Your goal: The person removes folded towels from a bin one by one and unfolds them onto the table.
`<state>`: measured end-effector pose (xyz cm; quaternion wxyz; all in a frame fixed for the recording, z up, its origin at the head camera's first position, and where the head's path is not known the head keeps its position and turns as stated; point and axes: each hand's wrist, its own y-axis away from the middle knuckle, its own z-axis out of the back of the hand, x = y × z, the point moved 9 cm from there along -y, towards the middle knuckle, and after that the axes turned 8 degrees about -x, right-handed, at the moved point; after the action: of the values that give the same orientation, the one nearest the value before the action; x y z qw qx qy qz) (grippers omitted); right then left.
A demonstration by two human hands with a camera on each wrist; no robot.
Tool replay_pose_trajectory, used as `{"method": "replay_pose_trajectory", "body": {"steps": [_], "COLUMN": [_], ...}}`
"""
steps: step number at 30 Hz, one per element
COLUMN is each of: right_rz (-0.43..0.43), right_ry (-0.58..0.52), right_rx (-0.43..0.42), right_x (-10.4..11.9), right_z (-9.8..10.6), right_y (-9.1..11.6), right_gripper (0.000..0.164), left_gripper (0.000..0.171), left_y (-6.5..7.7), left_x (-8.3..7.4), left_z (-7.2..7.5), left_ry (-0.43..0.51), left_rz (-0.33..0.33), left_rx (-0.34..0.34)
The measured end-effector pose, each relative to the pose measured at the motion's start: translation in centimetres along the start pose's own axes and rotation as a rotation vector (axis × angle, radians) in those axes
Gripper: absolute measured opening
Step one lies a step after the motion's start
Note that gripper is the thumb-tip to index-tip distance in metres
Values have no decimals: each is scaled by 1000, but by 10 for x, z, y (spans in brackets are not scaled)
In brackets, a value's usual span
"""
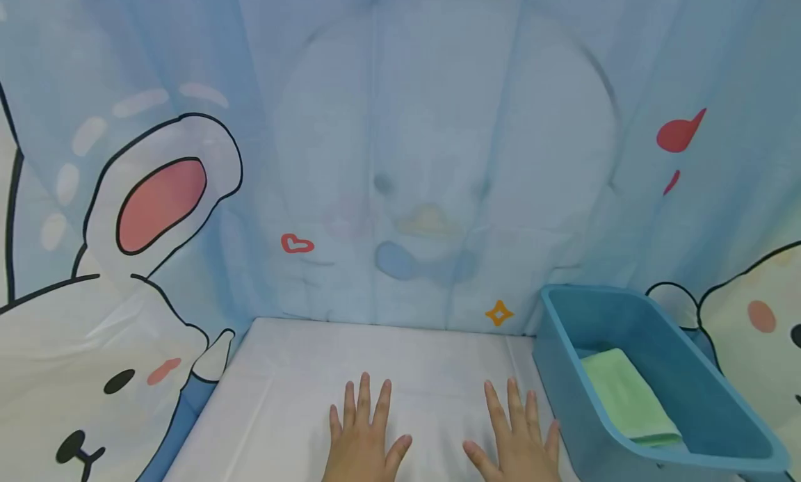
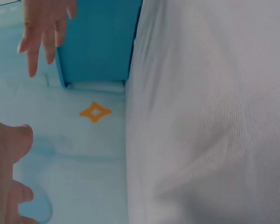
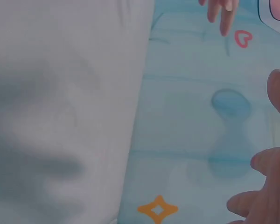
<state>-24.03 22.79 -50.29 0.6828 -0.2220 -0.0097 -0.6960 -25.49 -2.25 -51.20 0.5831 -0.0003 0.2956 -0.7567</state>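
Both hands are held out over a white-covered table (image 1: 294,371), palms down with fingers straight and spread. My left hand (image 1: 364,437) is near the middle of the front edge of the head view and holds nothing. To its right, my right hand (image 1: 518,440) is just as bare, close to the left wall of a blue plastic bin (image 1: 563,398). Inside the bin lies a folded light green cloth (image 1: 628,398). The left wrist view shows part of the left hand (image 2: 7,172) at its left edge; the right wrist view shows the right hand's fingers (image 3: 266,186) at its right edge.
A pale blue curtain (image 1: 438,120) printed with cartoon animals hangs behind the table and along both sides. The bin stands at the table's right side, against the curtain. Soft shadows of the hands fall on the white cover.
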Motion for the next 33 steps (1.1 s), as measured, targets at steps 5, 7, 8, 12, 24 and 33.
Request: {"method": "replay_pose_trajectory", "body": {"steps": [5,7,8,12,24,33], "right_rz": [17,40,52,92,5,-85], "right_ry": [-108,-156,-183,-268,-525,-727], "right_rx": [97,117,125,150,364,328], "right_x": [2,3,4,7,-1,-24], "right_z": [7,13,16,31,71,103], "right_y": [0,0,0,0,-4,-11], "right_gripper": [97,94,93,90,85,73], "left_gripper": [83,81,81,79,67,60], "left_y": [-1,-2,-3,-5,-4,-13], "left_x": [-8,-12,-14,-22,-50,-83], "left_z": [0,0,0,0,1,14], "left_ry": [115,165,181,215,147,154], "left_rz": [-29,-42,-51,-94,-239,-409], "left_rx": [44,58,65,85,49,-93]}}
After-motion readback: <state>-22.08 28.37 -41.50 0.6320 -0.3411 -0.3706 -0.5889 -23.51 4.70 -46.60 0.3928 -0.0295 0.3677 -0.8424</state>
